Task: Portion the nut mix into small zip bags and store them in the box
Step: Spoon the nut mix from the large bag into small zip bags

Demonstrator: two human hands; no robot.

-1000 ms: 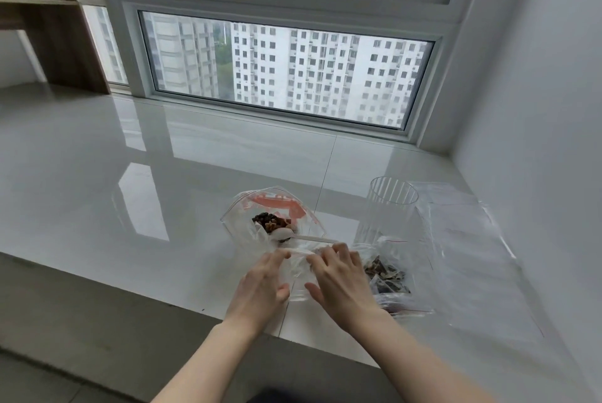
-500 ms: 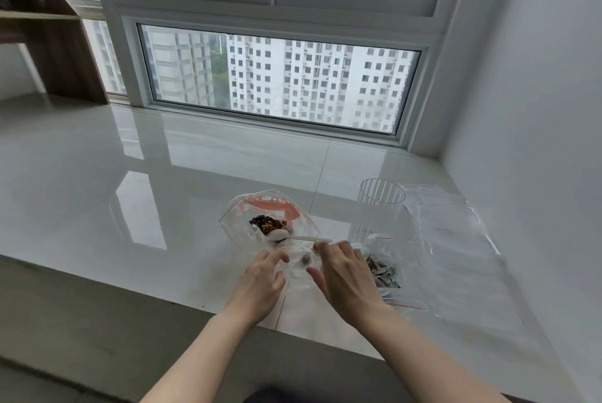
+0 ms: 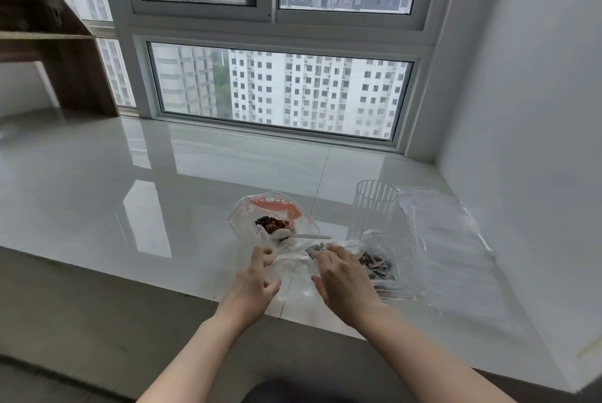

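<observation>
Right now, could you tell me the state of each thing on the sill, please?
big nut mix bag: open, nuts inside
white spoon: lying in the big bag's mouth
small zip bag: gripped by left hand and right hand
filled zip bag: lying flat
clear cup: upright, empty

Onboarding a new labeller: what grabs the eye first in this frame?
Both hands, the left hand and right hand, hold a small clear zip bag at the near edge of the glossy white sill. Just behind them lies the big open bag of nut mix with a white spoon in it. To the right stands a ribbed clear cup, a filled bag in front of it.
</observation>
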